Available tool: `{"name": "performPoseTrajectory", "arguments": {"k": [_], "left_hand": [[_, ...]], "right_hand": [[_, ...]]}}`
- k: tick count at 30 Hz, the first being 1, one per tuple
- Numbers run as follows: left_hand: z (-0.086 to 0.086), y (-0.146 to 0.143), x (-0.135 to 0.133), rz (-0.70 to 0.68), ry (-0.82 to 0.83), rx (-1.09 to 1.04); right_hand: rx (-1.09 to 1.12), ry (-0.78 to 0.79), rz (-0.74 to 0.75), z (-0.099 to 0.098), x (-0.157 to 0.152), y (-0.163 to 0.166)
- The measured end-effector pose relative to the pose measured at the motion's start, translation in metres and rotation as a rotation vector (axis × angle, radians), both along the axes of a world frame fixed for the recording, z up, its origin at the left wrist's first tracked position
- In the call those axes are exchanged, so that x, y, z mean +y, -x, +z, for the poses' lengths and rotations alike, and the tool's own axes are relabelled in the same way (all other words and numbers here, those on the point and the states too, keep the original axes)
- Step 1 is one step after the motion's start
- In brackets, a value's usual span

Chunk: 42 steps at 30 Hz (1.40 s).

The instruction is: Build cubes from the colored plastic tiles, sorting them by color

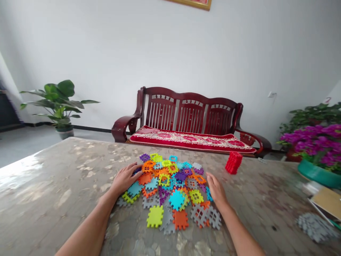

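A loose pile of flat, toothed plastic tiles (170, 185) in orange, blue, green, purple and grey lies on a marbled table (53, 185). My left hand (125, 178) rests palm down on the pile's left edge, fingers spread over orange and blue tiles. At the pile's right edge is my right hand (216, 190), held edge-on with straight fingers against the tiles. Neither hand holds anything. A red cube built of tiles (233, 162) stands apart at the far right of the pile.
A stack of grey tiles (315, 227) and a book (327, 202) lie at the table's right edge beside a green pot of purple flowers (318, 149). Beyond the table are a dark wooden bench (186, 121) with a red cushion and a potted plant (60, 106).
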<state>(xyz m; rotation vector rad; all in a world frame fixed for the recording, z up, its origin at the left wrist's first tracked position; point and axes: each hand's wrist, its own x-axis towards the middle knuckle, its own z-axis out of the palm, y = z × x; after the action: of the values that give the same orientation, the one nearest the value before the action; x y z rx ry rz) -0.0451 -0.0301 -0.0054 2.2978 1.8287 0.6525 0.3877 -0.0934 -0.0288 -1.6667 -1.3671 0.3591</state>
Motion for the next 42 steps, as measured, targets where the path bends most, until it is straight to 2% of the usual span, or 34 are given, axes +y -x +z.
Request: {"name": "performPoseTrajectory", "arguments": {"k": [5,12,16,19,23,30,37,40,42], "left_hand": [[-0.004,0.001,0.003,0.005,-0.002,0.013],[0.001,-0.001,0.003,0.006,0.021,0.015],[0.002,0.000,0.003,0.007,0.014,0.001],[0.001,0.002,0.004,0.009,0.013,-0.002],[-0.001,0.004,0.006,-0.004,0.011,-0.003],[-0.002,0.004,0.007,-0.001,0.000,-0.009],[-0.001,0.004,0.007,0.006,0.004,-0.002],[0.000,0.003,0.007,0.006,0.023,0.013],[0.001,0.002,0.006,0.011,0.031,0.021]], "right_hand": [[0.203,-0.046,0.020,0.011,-0.004,0.001],[0.439,-0.107,0.057,0.012,-0.007,-0.005],[0.570,-0.039,0.149,0.017,-0.010,-0.017],[0.602,0.033,0.294,0.025,-0.019,-0.027],[0.543,0.154,0.468,0.038,-0.033,-0.038],[0.056,0.467,0.485,0.045,-0.044,-0.040],[-0.178,0.530,0.368,0.045,-0.046,-0.034],[-0.117,0.507,0.337,0.053,-0.045,-0.031],[-0.010,0.397,0.295,0.061,-0.042,-0.025]]}}
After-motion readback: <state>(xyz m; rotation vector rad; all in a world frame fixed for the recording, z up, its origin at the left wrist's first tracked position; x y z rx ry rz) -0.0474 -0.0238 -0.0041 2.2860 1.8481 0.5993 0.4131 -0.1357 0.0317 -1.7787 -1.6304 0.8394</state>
